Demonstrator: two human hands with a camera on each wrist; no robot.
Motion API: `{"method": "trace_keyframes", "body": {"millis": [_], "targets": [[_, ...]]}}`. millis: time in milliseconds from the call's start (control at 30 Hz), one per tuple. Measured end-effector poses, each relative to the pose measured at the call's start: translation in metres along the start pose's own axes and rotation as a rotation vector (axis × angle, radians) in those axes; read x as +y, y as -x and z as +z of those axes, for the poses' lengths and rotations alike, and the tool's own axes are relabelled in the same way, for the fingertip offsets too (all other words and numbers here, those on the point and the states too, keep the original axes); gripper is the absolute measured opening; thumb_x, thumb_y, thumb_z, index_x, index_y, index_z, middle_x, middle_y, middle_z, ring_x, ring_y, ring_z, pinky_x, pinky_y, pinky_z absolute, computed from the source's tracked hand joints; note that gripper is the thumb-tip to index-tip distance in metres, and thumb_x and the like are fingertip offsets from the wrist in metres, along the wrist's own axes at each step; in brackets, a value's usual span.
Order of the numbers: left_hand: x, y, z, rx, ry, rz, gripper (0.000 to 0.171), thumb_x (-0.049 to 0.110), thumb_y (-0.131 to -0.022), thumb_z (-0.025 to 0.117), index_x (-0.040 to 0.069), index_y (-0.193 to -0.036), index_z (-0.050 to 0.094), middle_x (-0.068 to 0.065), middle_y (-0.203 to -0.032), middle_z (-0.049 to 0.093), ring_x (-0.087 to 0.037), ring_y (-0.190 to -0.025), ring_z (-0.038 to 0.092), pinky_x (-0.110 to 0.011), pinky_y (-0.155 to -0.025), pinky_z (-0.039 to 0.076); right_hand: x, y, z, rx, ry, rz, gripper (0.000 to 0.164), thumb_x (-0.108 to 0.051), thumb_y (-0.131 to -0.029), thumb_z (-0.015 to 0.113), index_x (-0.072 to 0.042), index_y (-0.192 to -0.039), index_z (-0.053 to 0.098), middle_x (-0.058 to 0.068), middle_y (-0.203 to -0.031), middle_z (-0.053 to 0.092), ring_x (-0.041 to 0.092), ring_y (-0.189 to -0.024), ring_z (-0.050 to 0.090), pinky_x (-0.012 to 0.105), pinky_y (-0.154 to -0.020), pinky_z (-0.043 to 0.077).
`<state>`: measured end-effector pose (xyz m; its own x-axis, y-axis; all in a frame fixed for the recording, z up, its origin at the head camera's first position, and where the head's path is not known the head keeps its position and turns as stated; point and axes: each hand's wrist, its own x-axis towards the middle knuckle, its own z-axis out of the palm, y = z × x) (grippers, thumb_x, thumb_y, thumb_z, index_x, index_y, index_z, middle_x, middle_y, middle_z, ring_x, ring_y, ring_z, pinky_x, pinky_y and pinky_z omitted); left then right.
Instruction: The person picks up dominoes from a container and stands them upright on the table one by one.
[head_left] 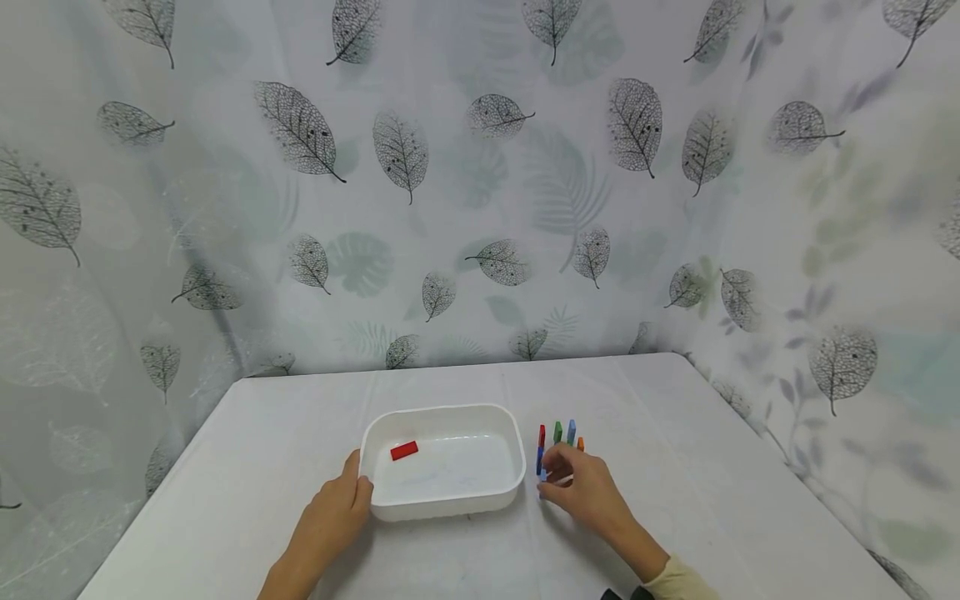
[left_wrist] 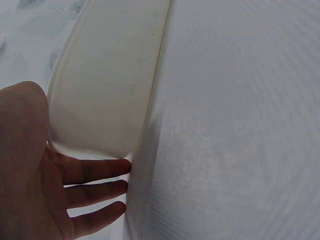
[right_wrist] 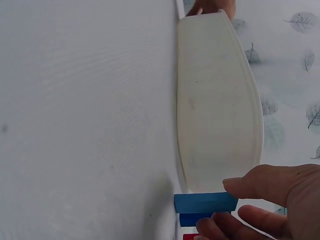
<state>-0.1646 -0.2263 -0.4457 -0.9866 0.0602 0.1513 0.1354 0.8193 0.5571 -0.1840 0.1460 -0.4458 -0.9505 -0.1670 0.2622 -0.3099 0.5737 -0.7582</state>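
Observation:
A white rectangular tray stands on the table with one small red block lying inside, towards its left. My left hand grips the tray's left end, thumb at the rim and the other fingers along the outer wall. To the right of the tray, my right hand has its thumb and fingers around an upright light blue block. Directly behind that one is a dark blue block, then a red block. My right fingers partly hide these blocks.
Beyond my right hand stand a green block, another light blue block and an orange block. A white cloth covers the table. Leaf-patterned curtains rise at the back and both sides.

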Motion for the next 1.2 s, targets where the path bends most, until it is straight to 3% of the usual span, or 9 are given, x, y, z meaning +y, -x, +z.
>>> {"method": "trace_keyframes", "body": {"millis": [200, 433, 633, 833, 1067, 1200], "targets": [[0.0, 0.0, 0.0, 0.0, -0.001, 0.001, 0.045, 0.015, -0.106, 0.045, -0.004, -0.147, 0.041, -0.025, -0.126, 0.068, -0.032, -0.101, 0.07, -0.058, -0.085, 0.056, -0.012, -0.001, -0.004, 0.06, 0.064, -0.023, 0.031, 0.0, -0.077, 0.088, -0.008, -0.099, 0.068, 0.002, -0.094, 0.07, 0.016, -0.078, 0.065, 0.027, -0.067, 0.055], [0.003, 0.0, -0.003, -0.014, -0.003, -0.019, 0.047, 0.016, -0.107, 0.044, -0.005, -0.149, 0.04, -0.026, -0.129, 0.066, -0.033, -0.104, 0.069, -0.06, -0.088, 0.054, -0.032, -0.007, -0.002, 0.095, 0.099, -0.133, 0.034, 0.001, -0.077, 0.088, -0.01, -0.102, 0.068, -0.002, -0.093, 0.068, 0.016, -0.073, 0.061, 0.027, -0.064, 0.051], [0.003, 0.0, -0.003, -0.021, 0.005, -0.02, 0.048, 0.016, -0.107, 0.044, -0.006, -0.15, 0.039, -0.027, -0.132, 0.064, -0.037, -0.11, 0.068, -0.061, -0.09, 0.053, -0.053, -0.017, 0.009, 0.073, 0.084, -0.209, 0.033, -0.002, -0.079, 0.087, -0.012, -0.105, 0.068, -0.006, -0.095, 0.067, 0.014, -0.077, 0.062, 0.027, -0.065, 0.054], [0.002, 0.001, -0.005, -0.02, 0.005, -0.019, 0.048, 0.016, -0.107, 0.044, -0.006, -0.149, 0.039, -0.027, -0.13, 0.065, -0.032, -0.104, 0.069, -0.06, -0.088, 0.054, -0.072, -0.033, 0.029, 0.037, 0.066, -0.294, 0.029, -0.005, -0.084, 0.084, -0.011, -0.107, 0.068, -0.001, -0.099, 0.069, 0.013, -0.08, 0.063, 0.028, -0.067, 0.056], [-0.001, 0.0, -0.002, -0.017, 0.001, -0.019, 0.049, 0.016, -0.107, 0.044, -0.008, -0.15, 0.039, -0.027, -0.131, 0.065, -0.035, -0.109, 0.068, -0.06, -0.091, 0.054, -0.088, -0.055, 0.055, -0.051, 0.048, -0.303, 0.023, -0.008, -0.089, 0.08, -0.01, -0.109, 0.069, 0.007, -0.104, 0.071, 0.014, -0.084, 0.065, 0.025, -0.071, 0.056], [-0.001, -0.001, -0.002, -0.012, -0.005, -0.017, 0.049, 0.016, -0.107, 0.044, -0.007, -0.15, 0.039, -0.027, -0.131, 0.064, -0.037, -0.109, 0.069, -0.061, -0.089, 0.054, -0.097, -0.065, 0.065, -0.096, 0.03, -0.29, 0.02, -0.008, -0.09, 0.079, -0.009, -0.108, 0.07, 0.005, -0.103, 0.072, 0.014, -0.084, 0.066, 0.024, -0.071, 0.055]]}}
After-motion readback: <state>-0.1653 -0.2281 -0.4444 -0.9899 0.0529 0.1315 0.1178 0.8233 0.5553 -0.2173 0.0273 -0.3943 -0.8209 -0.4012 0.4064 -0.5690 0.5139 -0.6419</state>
